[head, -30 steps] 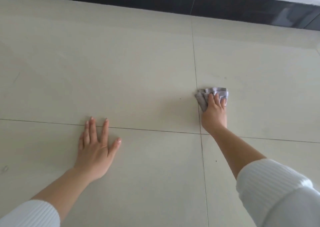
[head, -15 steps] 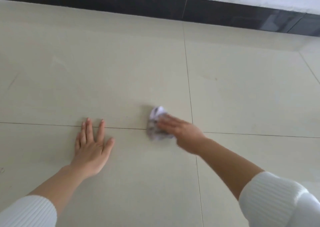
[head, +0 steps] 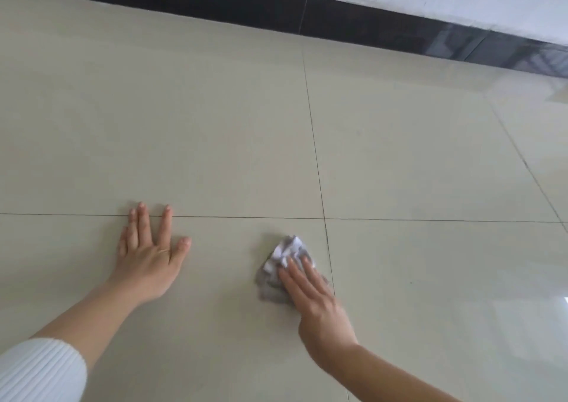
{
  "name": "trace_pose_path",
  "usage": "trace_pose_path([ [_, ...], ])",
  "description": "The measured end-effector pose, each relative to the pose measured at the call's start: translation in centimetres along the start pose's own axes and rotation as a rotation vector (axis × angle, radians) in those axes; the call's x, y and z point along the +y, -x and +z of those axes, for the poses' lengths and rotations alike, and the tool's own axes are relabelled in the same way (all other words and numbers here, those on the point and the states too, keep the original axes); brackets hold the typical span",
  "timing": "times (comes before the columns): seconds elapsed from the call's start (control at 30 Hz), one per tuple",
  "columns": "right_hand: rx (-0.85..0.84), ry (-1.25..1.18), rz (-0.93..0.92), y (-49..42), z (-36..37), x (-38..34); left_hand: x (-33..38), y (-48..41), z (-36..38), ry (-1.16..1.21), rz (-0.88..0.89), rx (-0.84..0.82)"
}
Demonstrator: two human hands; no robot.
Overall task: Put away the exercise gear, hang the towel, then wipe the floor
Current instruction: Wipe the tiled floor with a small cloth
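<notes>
The left hand [head: 150, 260] is laid flat on the tiled floor [head: 215, 125], fingers straight and spread, nothing held; its fingertips reach across a horizontal joint line. A crumpled grey and white cloth [head: 287, 249] is pressed against the floor by the right hand [head: 313, 297], whose fingers are extended over it rather than curled round it. The cloth is located just left of a vertical joint line, below the horizontal one, well apart from the left hand. A black skirting strip [head: 246, 5] is seen along the far edge.

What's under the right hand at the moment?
A crumpled grey-and-white cloth, pressed onto the floor tile by the right hand with straight fingers. How far the cloth extends beneath the palm is hidden.
</notes>
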State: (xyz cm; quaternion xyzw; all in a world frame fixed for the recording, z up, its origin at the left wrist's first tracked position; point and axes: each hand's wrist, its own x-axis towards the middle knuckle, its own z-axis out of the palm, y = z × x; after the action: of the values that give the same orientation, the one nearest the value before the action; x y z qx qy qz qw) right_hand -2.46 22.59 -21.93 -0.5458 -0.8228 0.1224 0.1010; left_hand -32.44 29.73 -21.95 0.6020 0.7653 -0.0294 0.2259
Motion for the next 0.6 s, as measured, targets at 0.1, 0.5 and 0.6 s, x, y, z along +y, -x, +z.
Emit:
trace_pose_path([
  [0.1,-0.155,-0.010,-0.441,-0.2,0.3,-3.3,-0.9,0.3,-0.3,-0.002,0.050,-0.003],
  [0.5,0.042,0.039,0.738,-9.3,-5.5,11.9,-5.0,1.8,0.0,-0.004,-0.030,0.088],
  [0.6,0.080,-0.018,0.777,-13.8,-4.2,10.0,-5.3,1.7,0.2,-0.009,-0.032,0.109],
])
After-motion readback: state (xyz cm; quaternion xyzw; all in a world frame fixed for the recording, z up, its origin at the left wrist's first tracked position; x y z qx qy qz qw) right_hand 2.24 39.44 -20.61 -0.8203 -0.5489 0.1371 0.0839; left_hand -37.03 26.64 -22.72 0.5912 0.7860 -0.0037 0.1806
